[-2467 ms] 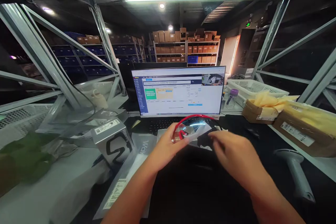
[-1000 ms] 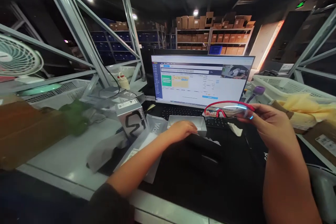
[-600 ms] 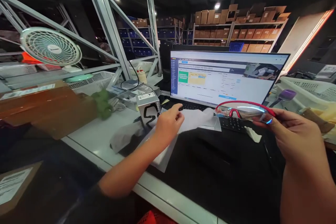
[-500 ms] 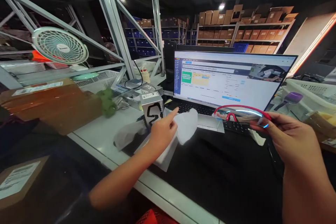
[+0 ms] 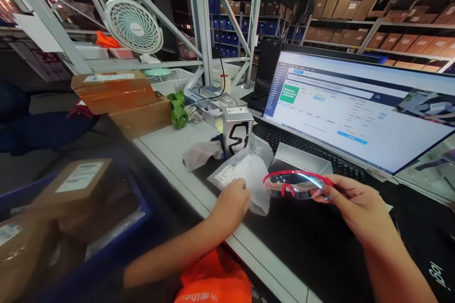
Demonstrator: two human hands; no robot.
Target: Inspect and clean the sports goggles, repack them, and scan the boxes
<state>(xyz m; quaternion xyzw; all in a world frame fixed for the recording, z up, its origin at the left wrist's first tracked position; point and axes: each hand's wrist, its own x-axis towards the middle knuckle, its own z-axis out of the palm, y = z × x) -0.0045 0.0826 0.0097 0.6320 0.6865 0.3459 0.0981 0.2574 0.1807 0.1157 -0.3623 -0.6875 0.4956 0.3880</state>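
Observation:
My right hand (image 5: pixel 355 206) is closed on a pair of red-framed glasses with a clear lens (image 5: pixel 296 183), held above the black mat (image 5: pixel 320 251). My left hand (image 5: pixel 232 201) pinches a white cloth pouch (image 5: pixel 254 182) near the table's front edge, beside a clear plastic bag with a label (image 5: pixel 227 173). Just behind stands a small silver box with a black logo (image 5: pixel 237 133). An open silver box tray (image 5: pixel 302 161) lies in front of the keyboard (image 5: pixel 302 147).
A lit monitor (image 5: pixel 355 109) stands at the right. At the left are brown cartons (image 5: pixel 121 99), a green cloth (image 5: pixel 178 106), a white fan (image 5: pixel 134 26) and steel rack posts (image 5: pixel 201 23). A blue bin with parcels (image 5: pixel 71 208) sits low left. Orange mesh (image 5: pixel 213 284) lies below.
My view has swung left and down. The left hand picked the white pouch out of the tray area and drew it toward the table's front edge. The right hand kept hold of the glasses.

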